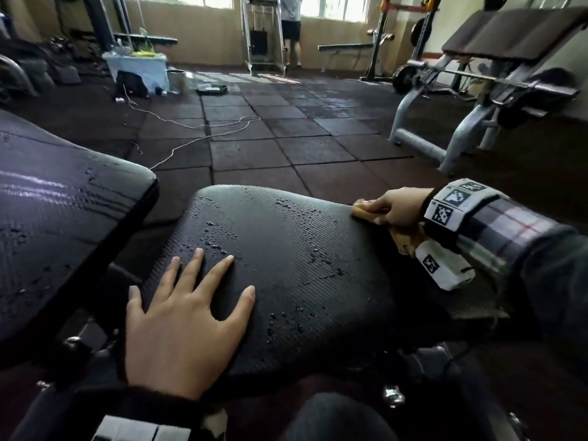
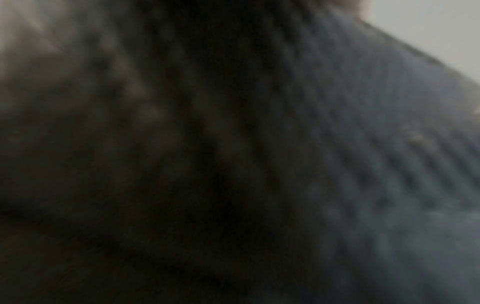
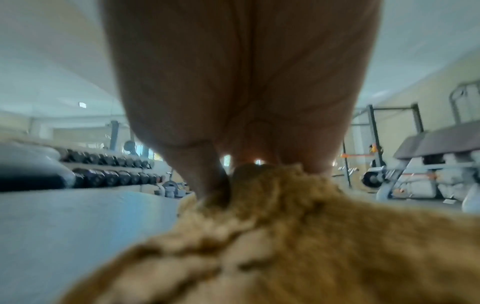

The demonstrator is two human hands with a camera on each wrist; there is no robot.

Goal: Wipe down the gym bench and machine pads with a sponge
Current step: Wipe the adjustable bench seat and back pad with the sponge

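Note:
A black textured seat pad (image 1: 286, 281) lies in front of me, dotted with water drops (image 1: 219, 237). My left hand (image 1: 187, 307) rests flat on its near left part, fingers spread. At the pad's far right edge my right hand (image 1: 391, 208) grips a tan sponge (image 1: 362, 211), pressed against the pad; in the right wrist view the fuzzy tan sponge (image 3: 285, 236) fills the lower frame under my fingers (image 3: 207, 174). The bench's black back pad (image 1: 63, 198) rises at the left, also wet. The left wrist view is dark and blurred.
Dark rubber floor tiles (image 1: 286, 128) stretch ahead with a white cord (image 1: 197, 125) lying across them. Another padded bench machine (image 1: 496, 68) stands at the right. A person (image 1: 291, 27) stands by the far windows. A dumbbell rack (image 3: 111, 170) shows in the right wrist view.

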